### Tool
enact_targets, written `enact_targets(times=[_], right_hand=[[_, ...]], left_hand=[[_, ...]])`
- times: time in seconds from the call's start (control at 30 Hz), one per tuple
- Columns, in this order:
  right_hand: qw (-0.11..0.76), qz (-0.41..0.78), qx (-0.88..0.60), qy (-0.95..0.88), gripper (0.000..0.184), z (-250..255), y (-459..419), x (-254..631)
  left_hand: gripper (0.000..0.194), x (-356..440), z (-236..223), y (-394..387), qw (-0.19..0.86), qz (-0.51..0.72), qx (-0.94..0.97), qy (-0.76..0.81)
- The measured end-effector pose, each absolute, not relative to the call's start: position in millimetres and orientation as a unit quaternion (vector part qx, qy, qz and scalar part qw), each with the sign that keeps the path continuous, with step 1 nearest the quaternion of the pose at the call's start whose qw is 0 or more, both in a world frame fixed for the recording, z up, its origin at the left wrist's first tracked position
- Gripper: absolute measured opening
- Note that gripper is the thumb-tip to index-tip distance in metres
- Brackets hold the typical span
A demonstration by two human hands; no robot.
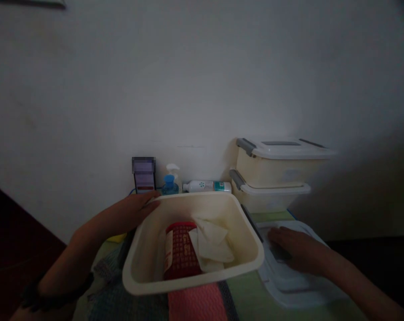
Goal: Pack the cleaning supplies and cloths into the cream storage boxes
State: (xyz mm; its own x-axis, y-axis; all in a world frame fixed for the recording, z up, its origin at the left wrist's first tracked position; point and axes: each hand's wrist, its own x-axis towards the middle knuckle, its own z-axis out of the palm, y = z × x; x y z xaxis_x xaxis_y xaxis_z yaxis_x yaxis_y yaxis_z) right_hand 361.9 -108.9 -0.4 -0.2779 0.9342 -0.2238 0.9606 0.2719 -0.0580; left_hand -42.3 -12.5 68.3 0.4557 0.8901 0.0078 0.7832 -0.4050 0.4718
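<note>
A cream plastic bin [144, 254] sits open in front of me, tilted toward me. Inside lie a red patterned packet [180, 252] and white folded cloths [211, 245]. My left hand [133, 211] grips the bin's far left rim, fingers curled over the edge. My right hand [293, 252] lies flat, fingers stretched, on the white lid [288, 285] that rests beside the bin on the right.
Two stacked cream bins with white lids [275, 174] stand against the wall at the back right. A blue pump bottle [170, 183], a lying white bottle [205, 186] and a small dark box [144, 176] line the wall. A striped cloth [195, 305] covers the surface.
</note>
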Motion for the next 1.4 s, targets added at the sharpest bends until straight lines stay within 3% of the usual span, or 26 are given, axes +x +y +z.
enact_targets(times=[0.2, 0.43, 0.77, 0.9, 1.17, 1.4], right_hand=[[-0.041, -0.137, 0.611, 0.779, 0.033, 19, -117, 388], [-0.174, -0.095, 0.619, 0.760, 0.019, 67, -130, 381], [-0.104, -0.147, 0.454, 0.872, 0.022, 126, -57, 214], [-0.108, -0.163, 0.404, 0.894, 0.034, 116, -45, 182], [-0.149, -0.186, 0.394, 0.888, 0.024, 97, -56, 201], [-0.181, -0.143, 0.450, 0.863, 0.037, 67, -38, 252]], left_hand=[[0.039, -46, 69, -12, 0.216, 0.121, 0.836, 0.489], [0.041, -48, 74, -10, 0.249, 0.113, 0.839, 0.471], [0.038, -70, 80, -7, 0.300, 0.157, 0.852, 0.398], [0.054, -73, 82, -6, 0.313, 0.198, 0.813, 0.449], [0.049, -67, 75, -4, 0.239, 0.086, 0.831, 0.496], [0.045, -60, 77, -8, 0.250, 0.076, 0.833, 0.488]])
